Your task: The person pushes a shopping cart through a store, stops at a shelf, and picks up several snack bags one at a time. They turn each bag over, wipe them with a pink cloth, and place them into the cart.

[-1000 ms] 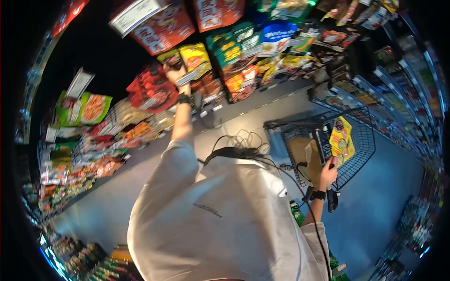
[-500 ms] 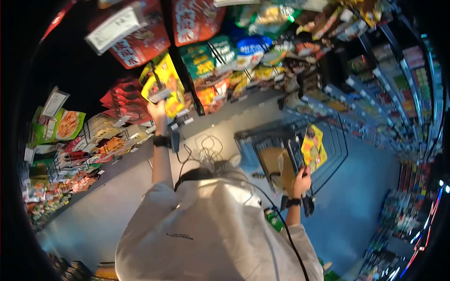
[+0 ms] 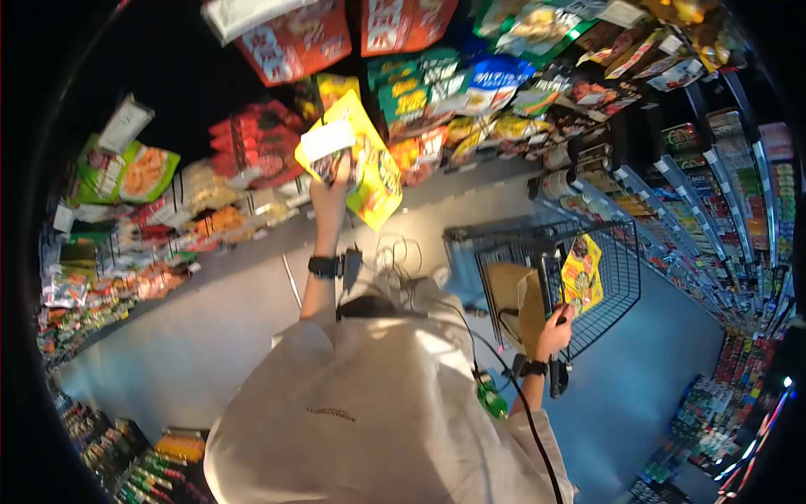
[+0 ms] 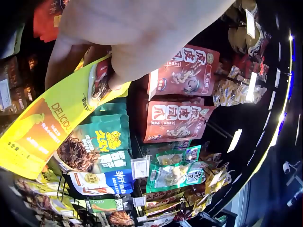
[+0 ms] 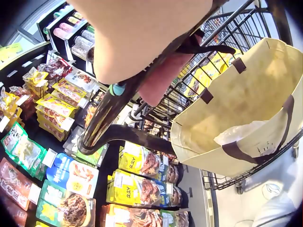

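A yellow snack packet (image 3: 369, 168) is pinched by the left hand (image 3: 330, 197), in front of the hanging snacks. The left wrist view shows the left hand (image 4: 123, 38) from close by, with its thumb and fingers on the top edge of the yellow packet (image 4: 42, 123). The right hand (image 3: 554, 333) grips the handle of a black wire cart (image 3: 617, 294); in the right wrist view the right hand (image 5: 137, 38) curls round the dark handle bar (image 5: 106, 113). Another yellow packet (image 3: 582, 273) lies in the cart.
An open tan bag (image 5: 236, 104) sits in the cart beside the handle. Red packets (image 3: 256, 143), green packets (image 4: 99, 137) and other snacks hang on the rack. Shelves of goods (image 3: 688, 193) line the right side. A cable (image 3: 537, 437) runs down over the person's shirt.
The left hand has drawn the yellow packet off the rack, out towards the person. The right hand remains on the cart handle.
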The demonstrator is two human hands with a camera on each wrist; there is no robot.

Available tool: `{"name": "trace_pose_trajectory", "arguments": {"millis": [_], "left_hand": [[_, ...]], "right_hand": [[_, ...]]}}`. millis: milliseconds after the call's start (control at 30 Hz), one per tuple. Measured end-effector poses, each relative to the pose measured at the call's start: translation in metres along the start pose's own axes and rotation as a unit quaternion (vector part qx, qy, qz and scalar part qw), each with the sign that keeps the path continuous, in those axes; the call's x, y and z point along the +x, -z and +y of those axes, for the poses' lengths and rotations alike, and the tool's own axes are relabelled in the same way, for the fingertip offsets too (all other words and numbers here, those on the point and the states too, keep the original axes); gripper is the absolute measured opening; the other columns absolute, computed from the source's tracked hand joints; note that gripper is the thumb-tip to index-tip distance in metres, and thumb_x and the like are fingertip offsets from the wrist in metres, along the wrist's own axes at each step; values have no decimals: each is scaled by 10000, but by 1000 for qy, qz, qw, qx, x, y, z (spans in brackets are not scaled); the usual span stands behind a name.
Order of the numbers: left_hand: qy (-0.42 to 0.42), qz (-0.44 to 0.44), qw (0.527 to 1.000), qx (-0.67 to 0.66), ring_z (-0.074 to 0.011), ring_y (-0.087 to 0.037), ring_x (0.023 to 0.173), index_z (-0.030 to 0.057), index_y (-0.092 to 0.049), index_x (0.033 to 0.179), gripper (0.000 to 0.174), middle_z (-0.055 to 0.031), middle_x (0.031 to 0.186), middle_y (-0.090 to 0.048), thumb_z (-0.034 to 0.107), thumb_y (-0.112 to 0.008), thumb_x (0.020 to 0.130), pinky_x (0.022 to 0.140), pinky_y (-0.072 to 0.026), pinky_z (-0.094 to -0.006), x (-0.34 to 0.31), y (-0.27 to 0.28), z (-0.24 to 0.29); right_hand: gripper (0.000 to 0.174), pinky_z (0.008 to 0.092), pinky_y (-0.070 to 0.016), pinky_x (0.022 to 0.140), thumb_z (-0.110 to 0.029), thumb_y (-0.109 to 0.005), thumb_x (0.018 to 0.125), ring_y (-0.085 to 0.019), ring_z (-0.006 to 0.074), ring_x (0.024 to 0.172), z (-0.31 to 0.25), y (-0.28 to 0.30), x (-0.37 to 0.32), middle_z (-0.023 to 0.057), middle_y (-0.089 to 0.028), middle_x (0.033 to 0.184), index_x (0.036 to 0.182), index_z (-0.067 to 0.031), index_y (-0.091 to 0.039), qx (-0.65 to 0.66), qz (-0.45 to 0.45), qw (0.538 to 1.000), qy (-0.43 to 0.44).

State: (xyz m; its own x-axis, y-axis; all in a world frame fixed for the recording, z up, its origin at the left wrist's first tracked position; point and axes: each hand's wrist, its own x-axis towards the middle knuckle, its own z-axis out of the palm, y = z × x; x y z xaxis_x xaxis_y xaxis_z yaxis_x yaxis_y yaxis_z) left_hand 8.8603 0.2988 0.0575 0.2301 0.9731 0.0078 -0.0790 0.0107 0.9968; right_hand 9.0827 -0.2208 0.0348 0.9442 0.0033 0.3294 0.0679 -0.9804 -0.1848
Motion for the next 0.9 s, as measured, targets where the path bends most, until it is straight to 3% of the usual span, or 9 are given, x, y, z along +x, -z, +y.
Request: {"name": "trace_pose_trajectory", "arguments": {"millis": [233,333,433,500,633,733,767,800,900], "left_hand": [[49,27,998,-3,-75,-615,827,38,-662,1141,246,-6,979,-669,183,-689,945,600,-493,-216,-43,-17,17],[-53,16,998,-6,-46,-563,651,11,-679,1024,195,5,874,-663,190,-690,948,559,-467,-216,-74,-42,38],[23,-36,999,27,-67,-584,666,7,-680,1014,179,3,869,-672,174,-688,950,592,-488,-241,-97,-58,61],[-49,-68,993,81,-78,-592,667,-1,-681,1007,183,-2,860,-676,171,-691,946,608,-502,-257,-120,-83,86],[-137,-128,981,45,-151,-661,946,-27,-652,1141,286,-91,1075,-714,171,-692,939,859,-523,-315,-165,-136,125],[-130,-202,968,71,-134,-628,1014,-14,-637,1184,297,-56,1135,-684,198,-657,977,907,-498,-301,-208,-164,159],[-123,-233,962,67,-113,-609,1029,0,-629,1200,298,-29,1150,-667,197,-660,979,918,-488,-286,-222,-173,163],[-117,-254,957,74,-105,-603,1003,8,-647,1182,286,-13,1135,-662,220,-649,990,901,-486,-276,-240,-182,169],[-73,-309,945,74,-101,-591,974,7,-656,1169,295,2,1070,-661,251,-620,1008,873,-492,-279,-279,-207,169]], "right_hand": [[451,515,-520,677,-466,-581,956,-668,437,771,8,-4,2,229,-698,822,1128,-67,-698,89,-35,995,-7],[503,523,-512,772,-486,-566,963,-655,460,905,1,13,14,262,-695,975,1189,-47,-662,88,-153,982,-72],[417,395,-499,758,-389,-511,1037,-671,273,853,20,-10,28,148,-704,949,1110,5,-628,373,-27,927,15],[338,238,-360,574,-341,-448,1077,-447,87,643,17,18,53,-8,-471,715,903,-61,-519,589,-177,784,-83],[517,300,-429,665,-490,-488,1034,-501,115,755,-7,43,95,21,-563,813,1075,4,-635,583,-61,808,-60],[358,293,-465,916,-279,-450,1077,-599,170,1020,-63,125,106,97,-636,1193,1246,3,-592,633,-72,765,98],[280,316,-445,984,-174,-505,1046,-590,215,1134,-78,148,106,123,-626,1222,1242,10,-584,726,-128,669,98],[291,353,-413,1047,-46,-557,971,-553,273,1231,-72,133,104,153,-591,1301,1254,17,-579,600,-24,779,181],[492,422,-336,1123,-6,-555,878,-479,353,1318,-89,167,100,198,-524,1386,1364,28,-495,613,15,732,299]]}}
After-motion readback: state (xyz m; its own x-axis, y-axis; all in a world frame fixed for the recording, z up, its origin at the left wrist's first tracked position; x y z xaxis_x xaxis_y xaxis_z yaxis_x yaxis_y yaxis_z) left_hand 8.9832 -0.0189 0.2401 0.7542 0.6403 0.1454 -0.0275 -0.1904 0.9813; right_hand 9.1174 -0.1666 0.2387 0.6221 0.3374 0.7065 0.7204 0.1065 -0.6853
